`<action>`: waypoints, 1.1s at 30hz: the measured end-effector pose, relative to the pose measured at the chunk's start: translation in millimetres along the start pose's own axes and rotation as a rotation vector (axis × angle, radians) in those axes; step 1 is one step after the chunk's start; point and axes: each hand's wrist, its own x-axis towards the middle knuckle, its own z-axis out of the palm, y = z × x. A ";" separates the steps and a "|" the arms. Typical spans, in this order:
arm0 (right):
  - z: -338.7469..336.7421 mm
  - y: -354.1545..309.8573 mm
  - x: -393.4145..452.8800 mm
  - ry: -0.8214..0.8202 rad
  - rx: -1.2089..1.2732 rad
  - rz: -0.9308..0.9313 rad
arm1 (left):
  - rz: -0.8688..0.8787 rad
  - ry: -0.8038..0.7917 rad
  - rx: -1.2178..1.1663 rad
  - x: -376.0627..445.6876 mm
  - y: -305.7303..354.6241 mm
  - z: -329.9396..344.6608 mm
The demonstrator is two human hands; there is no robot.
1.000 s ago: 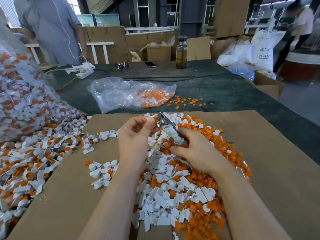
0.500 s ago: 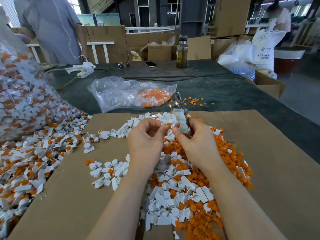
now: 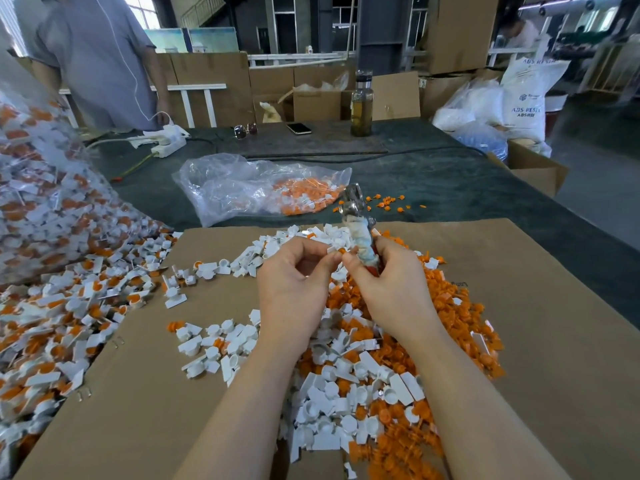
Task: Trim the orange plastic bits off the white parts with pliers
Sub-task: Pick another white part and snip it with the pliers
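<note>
- Right hand [image 3: 388, 282] has its grip curled round the pliers [image 3: 358, 230], wrapped handles in the fist, metal head pointing up and away.
- Left hand [image 3: 294, 271] pinches a small white part with an orange bit [image 3: 337, 251] between thumb and fingertips, touching the right thumb.
- Both hover over the heap of white parts and orange bits [image 3: 363, 375] on the cardboard sheet [image 3: 554, 341] covering the tabletop's near edge.
- A clear bag [image 3: 249, 188] lies beyond the sheet.
</note>
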 end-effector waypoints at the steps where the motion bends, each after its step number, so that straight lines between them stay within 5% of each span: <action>1: -0.3 -0.2 0.0 -0.003 -0.005 -0.001 | 0.006 0.000 0.006 0.1 -0.1 0.2; 17: -17.7 -1.0 -1.2 -0.450 -0.044 0.016 | -0.089 -0.003 -0.459 12.4 -6.4 -19.1; 33: -9.1 1.0 -4.3 -0.386 -0.125 -0.074 | -0.097 -0.050 -0.537 12.5 -3.8 -19.7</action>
